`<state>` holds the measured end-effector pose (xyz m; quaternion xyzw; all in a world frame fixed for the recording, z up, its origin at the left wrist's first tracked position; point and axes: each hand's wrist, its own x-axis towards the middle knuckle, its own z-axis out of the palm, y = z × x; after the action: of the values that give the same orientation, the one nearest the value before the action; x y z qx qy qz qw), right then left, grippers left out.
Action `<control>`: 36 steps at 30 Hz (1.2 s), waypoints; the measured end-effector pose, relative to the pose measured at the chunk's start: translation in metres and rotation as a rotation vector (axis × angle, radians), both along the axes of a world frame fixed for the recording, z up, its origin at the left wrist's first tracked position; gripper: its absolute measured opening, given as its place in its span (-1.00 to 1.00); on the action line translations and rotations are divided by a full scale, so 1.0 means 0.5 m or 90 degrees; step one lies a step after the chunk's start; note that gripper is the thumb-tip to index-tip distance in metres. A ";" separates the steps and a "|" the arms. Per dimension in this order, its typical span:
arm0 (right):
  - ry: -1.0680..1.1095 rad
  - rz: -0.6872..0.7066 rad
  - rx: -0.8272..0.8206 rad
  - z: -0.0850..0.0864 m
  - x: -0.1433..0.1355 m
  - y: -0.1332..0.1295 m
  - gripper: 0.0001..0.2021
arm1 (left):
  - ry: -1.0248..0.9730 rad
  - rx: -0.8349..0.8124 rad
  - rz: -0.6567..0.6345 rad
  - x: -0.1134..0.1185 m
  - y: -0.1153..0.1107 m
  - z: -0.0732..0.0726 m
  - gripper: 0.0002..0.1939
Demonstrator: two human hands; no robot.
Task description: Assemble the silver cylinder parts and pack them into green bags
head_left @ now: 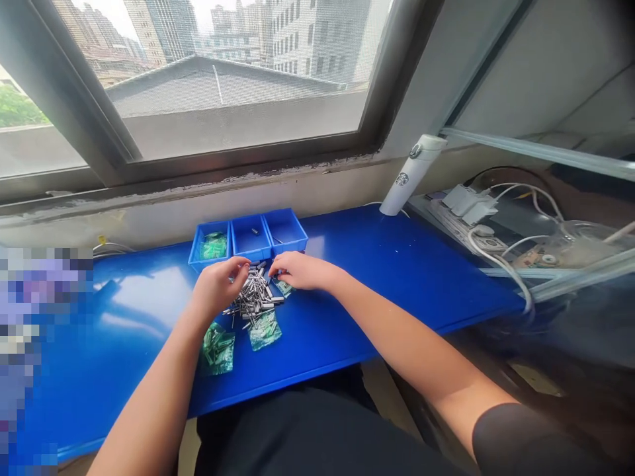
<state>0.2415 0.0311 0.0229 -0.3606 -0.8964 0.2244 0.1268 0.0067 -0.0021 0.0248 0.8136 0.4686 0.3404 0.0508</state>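
Observation:
A pile of small metal pins and cylinders (255, 294) lies on the blue table between my hands. My left hand (221, 285) hovers at the pile's upper left, thumb and fingertips pinched together; whatever they hold is too small to name. At the upper right of the pile, my right hand (300, 270) reaches down with curled fingers close together, and I cannot make out what is between them. Green-tinted plastic bags of small parts, one bag (265, 330) and another bag (218, 349), lie below the pile. Part of a third bag (284, 287) shows under my right hand.
Behind the pile stand three joined blue bins: the left bin (197, 243) holds green bags, the middle bin (251, 254) and right bin (292, 246) a few metal pieces. A white flask (411, 177) stands at the back right, near chargers (471, 201) and cables. A pixelated area covers the left edge.

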 end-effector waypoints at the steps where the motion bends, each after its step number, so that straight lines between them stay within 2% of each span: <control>1: -0.001 -0.001 0.002 0.000 -0.001 -0.001 -0.70 | -0.004 -0.001 -0.007 0.001 -0.001 -0.001 -0.77; 13: 0.004 -0.033 -0.005 0.001 -0.013 -0.013 -0.66 | -0.017 -0.013 -0.034 0.000 -0.003 -0.009 -0.77; 19: -0.001 -0.046 -0.008 0.016 -0.003 -0.016 -0.57 | -0.015 -0.026 -0.030 0.002 -0.007 -0.005 -0.76; 23: -0.014 -0.018 -0.034 0.027 0.020 -0.015 -0.46 | -0.007 -0.039 -0.026 0.006 -0.007 -0.005 -0.75; 28: -0.011 0.038 -0.061 0.026 0.035 -0.008 -0.42 | -0.011 -0.051 -0.029 0.006 -0.006 -0.006 -0.75; 36: -0.027 0.026 -0.061 0.023 0.026 0.001 -0.42 | -0.027 -0.031 -0.014 0.002 -0.007 -0.007 -0.76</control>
<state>0.2546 0.0315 0.0345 -0.3523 -0.8943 0.2623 0.0858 0.0077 -0.0054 0.0211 0.8097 0.4669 0.3454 0.0844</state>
